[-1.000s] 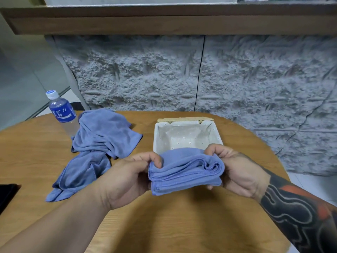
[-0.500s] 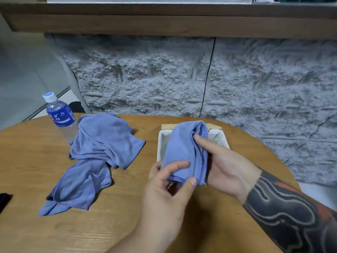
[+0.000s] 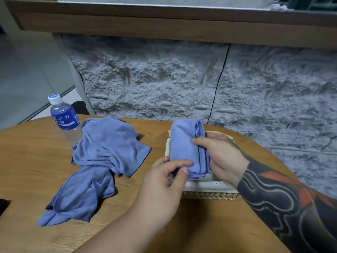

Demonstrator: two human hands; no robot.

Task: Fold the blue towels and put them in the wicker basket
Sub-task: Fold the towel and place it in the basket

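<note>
Head view, left to right: one water bottle (image 3: 63, 117), a heap of loose blue towels (image 3: 102, 161), one folded towel (image 3: 187, 148) over one basket (image 3: 209, 194) on a round wooden bench (image 3: 27, 161) before a grey stone wall (image 3: 255, 99). Left hand (image 3: 164, 187) pinches its near end, right hand (image 3: 220, 157) clamps its side; long axis runs away from the person.

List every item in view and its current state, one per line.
folded blue towel: folded, held upright over the basket
left hand: pinching towel's lower edge
right hand: gripping towel's side
wicker basket: on table, white-lined
unfolded blue towels: crumpled on table
water bottle: upright, capped
</note>
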